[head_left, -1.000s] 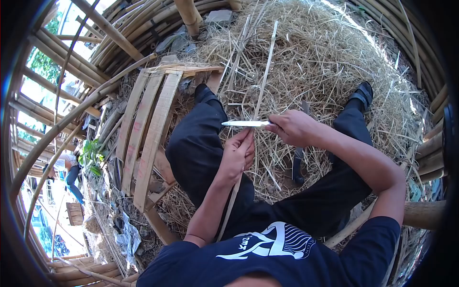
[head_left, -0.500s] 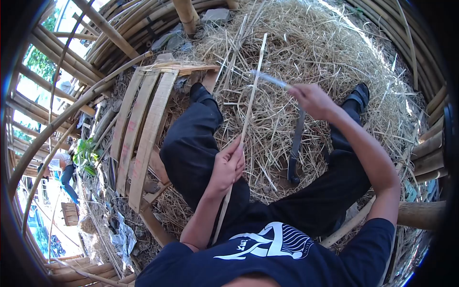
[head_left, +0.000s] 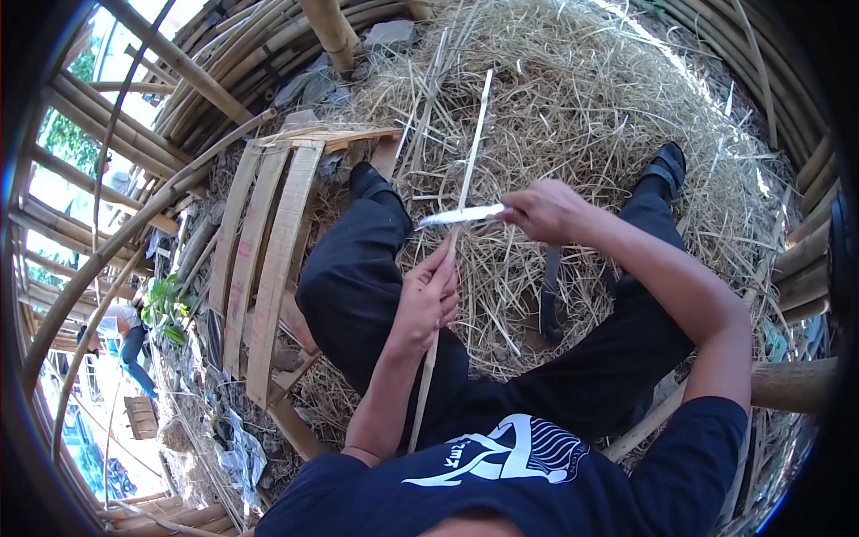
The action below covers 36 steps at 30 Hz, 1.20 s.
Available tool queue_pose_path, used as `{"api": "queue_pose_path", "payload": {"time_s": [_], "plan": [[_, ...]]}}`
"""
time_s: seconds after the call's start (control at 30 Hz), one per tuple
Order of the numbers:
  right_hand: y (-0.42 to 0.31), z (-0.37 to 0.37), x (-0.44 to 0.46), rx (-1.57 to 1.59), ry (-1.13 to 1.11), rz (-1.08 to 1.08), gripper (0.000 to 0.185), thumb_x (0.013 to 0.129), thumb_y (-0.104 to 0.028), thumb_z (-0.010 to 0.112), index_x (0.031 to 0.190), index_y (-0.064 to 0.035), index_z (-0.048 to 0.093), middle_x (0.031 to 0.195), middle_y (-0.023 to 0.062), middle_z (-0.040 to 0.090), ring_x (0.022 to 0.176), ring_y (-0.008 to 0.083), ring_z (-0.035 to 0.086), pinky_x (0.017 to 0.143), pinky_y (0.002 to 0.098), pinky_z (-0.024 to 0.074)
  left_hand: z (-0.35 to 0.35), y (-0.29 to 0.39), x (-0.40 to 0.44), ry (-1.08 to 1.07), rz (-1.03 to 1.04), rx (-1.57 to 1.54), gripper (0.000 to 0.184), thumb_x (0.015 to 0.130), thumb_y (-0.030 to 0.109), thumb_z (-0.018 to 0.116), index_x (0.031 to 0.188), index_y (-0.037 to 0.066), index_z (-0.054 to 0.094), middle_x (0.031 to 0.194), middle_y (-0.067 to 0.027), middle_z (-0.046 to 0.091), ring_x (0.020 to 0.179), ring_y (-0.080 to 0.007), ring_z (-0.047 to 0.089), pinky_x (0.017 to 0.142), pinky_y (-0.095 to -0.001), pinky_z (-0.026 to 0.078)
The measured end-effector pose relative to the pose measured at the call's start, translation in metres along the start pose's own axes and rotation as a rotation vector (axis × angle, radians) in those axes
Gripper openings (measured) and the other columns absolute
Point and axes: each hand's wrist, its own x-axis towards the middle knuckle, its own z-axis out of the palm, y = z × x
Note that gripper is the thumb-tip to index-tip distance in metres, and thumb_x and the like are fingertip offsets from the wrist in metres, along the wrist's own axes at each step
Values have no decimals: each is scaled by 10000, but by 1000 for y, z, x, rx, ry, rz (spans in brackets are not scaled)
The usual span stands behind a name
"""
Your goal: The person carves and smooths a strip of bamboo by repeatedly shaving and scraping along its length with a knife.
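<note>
My left hand is closed round a long, thin bamboo strip, which runs from my lap up over the shavings. In my right hand is a knife, its bright blade pointing left and lying across the strip just above my left fingers. Whether the edge bites into the strip, I cannot tell. A second, dark-handled blade rests on the shavings between my legs, its upper end partly hidden beneath my right hand.
Pale bamboo shavings cover the ground. A slatted wooden crate leans by my left leg. Bamboo poles surround me, with a thick post ahead. Another person is far off at left.
My right hand has drawn the knife back toward me along the strip, from its upper part down close to my left hand. The left hand keeps its hold, nearly still.
</note>
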Motion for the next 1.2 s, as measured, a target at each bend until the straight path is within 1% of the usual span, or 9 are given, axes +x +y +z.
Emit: {"api": "queue_pose_path", "payload": {"time_s": [0.1, 0.13, 0.23, 0.47, 0.63, 0.8, 0.9, 1.03, 1.2], "plan": [[44, -13, 10, -14, 19, 360, 341, 971, -334, 441, 894, -72, 645, 685, 105, 636, 599, 252, 596, 588, 405, 484, -3, 0, -13, -53, -30, 1, 409, 1013, 137, 434, 1421, 144, 405, 570, 83, 273, 384, -2, 250, 331, -162, 220], [76, -9, 7, 178, 249, 412, 335, 977, -288, 404, 947, -59, 647, 736, 141, 646, 642, 266, 613, 615, 380, 499, -2, 0, -20, -55, -56, 14, 421, 1018, 117, 399, 1438, 129, 374, 572, 70, 285, 351, -5, 242, 317, -164, 236], [117, -40, -7, 112, 499, 670, 538, 1003, -460, 334, 968, -29, 654, 705, 180, 604, 608, 287, 551, 591, 422, 406, -13, -3, -40, -87, -65, 11, 432, 1017, 114, 400, 1447, 132, 359, 571, 68, 284, 352, -5, 251, 318, -163, 247], [19, -34, -6, 594, 86, 516, 709, 864, -687, 472, 946, -11, 671, 596, -3, 520, 524, 107, 505, 506, 310, 407, -1, -8, -15, -14, 42, 174, 429, 1009, 118, 438, 1434, 110, 381, 594, 41, 382, 367, -19, 310, 335, -167, 273], [-28, -7, 5, 959, 52, 421, 336, 917, -385, 618, 881, -53, 652, 505, -58, 403, 430, 44, 379, 382, 250, 296, 9, -10, -4, -72, 59, 242, 449, 999, 149, 482, 1434, 107, 379, 617, 20, 436, 375, -29, 358, 348, -171, 306], [-9, -13, 13, 975, 271, 484, 282, 915, -314, 635, 830, -46, 627, 529, -53, 426, 434, 46, 374, 389, 256, 290, 3, -30, -22, -32, 188, 272, 415, 1013, 192, 448, 1410, 76, 406, 642, 1, 477, 394, -37, 418, 374, -163, 340], [-2, -24, 9, 1019, 430, 520, 323, 937, -337, 595, 816, -38, 613, 544, -44, 431, 449, 53, 369, 417, 281, 304, -11, -28, -39, -155, 20, 316, 372, 1022, 214, 425, 1357, 54, 449, 652, 7, 477, 401, -25, 399, 380, -163, 327], [-11, -20, 2, 599, 304, 387, 427, 961, -425, 517, 866, -19, 610, 586, 9, 498, 487, 90, 436, 459, 313, 362, -5, -18, -40, -52, 27, 400, 321, 1022, 230, 433, 1278, 48, 496, 647, 22, 464, 408, -5, 348, 379, -168, 278], [-56, -4, -17, 253, -38, 67, 353, 972, -336, 482, 886, 5, 504, 653, 233, 547, 640, 439, 551, 604, 520, 399, 1, -6, -17, 30, 209, 517, 266, 1021, 231, 440, 1188, 47, 535, 609, 63, 408, 435, -3, 309, 398, -184, 224]]}}
